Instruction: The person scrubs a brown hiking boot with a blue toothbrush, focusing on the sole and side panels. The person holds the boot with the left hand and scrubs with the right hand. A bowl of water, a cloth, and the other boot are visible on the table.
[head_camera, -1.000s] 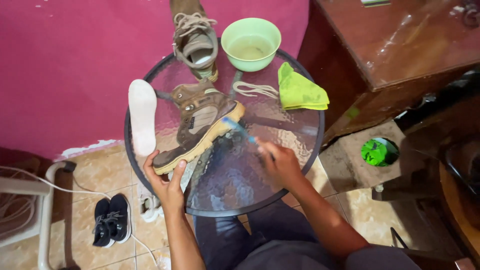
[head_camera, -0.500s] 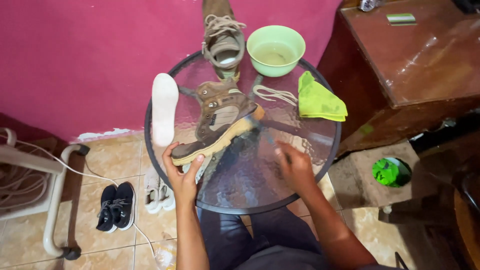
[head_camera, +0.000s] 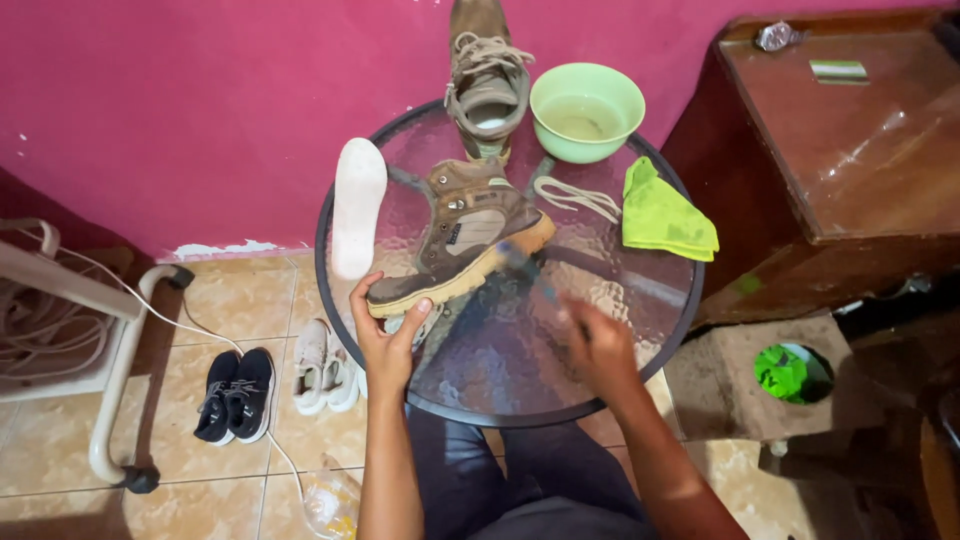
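The left hand (head_camera: 385, 335) grips the toe of a brown boot (head_camera: 462, 240), tipping it on its side on the round glass surface (head_camera: 640, 300). The right hand (head_camera: 600, 345), blurred, is closed around a brush (head_camera: 525, 268) at the boot's sole edge. This looks like scrubbing; the next stroke needs the boot held firm. Its tan sole looks scuffed and its laces are out.
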